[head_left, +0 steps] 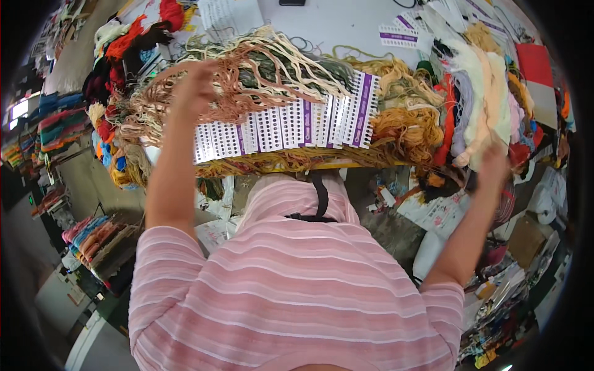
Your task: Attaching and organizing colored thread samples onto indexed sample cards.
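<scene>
My left hand (201,89) is over the brownish-pink threads (238,93) at the left of the table; its fingers are blurred and partly lost against them. These threads lie with cream threads (294,55) and dark green ones across a row of white cards with punched holes and purple bands (362,114). Far to the right, my right hand (494,162) is closed at the lower end of a peach yarn skein (484,80). Pale cream-green yarn (500,77) lies alongside that skein. The right fingertips are not clear.
Mustard-brown threads (405,133) are heaped right of the cards, and more hang along the table's front edge. Red, black and orange yarn (117,62) is piled at the left. More punched cards (399,37) lie at the back right. Plastic bags (547,198) and a cardboard box (529,238) stand lower right.
</scene>
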Tool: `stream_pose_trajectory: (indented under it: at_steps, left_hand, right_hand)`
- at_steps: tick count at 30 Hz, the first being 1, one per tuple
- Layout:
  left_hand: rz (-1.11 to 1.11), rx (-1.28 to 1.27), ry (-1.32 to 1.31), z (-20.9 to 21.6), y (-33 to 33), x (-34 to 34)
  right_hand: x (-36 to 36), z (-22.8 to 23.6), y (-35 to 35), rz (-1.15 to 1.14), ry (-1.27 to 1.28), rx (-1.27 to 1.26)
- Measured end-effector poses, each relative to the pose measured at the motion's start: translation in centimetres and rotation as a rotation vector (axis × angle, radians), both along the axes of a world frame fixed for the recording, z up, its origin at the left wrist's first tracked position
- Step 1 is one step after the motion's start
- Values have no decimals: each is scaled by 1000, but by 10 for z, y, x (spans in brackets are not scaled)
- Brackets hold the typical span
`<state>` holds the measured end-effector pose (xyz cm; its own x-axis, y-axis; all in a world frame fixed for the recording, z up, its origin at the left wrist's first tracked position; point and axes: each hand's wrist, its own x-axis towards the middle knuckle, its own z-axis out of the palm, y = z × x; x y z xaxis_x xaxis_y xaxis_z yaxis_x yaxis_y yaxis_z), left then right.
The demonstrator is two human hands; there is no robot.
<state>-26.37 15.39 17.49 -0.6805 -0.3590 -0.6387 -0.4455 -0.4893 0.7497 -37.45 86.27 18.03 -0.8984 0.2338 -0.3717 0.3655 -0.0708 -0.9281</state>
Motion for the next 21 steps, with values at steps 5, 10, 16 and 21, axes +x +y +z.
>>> stream_pose_trajectory:
  at_steps: [5,10,16,21]
  left_hand:
    - [-500,-59,-283,-126,189,-29]
    - [-671,-546,-124,-217,241,-32]
    - [-644,-481,-139,-248,241,-38]
    - [-652,-391,-183,-264,229,-37]
  right_hand:
    - [24,-139,-247,316,-350,30]
    - [43,-223,-320,542,-354,322]
    - [54,-236,-335,490,-383,479]
    - [71,-246,-335,496,10,519]
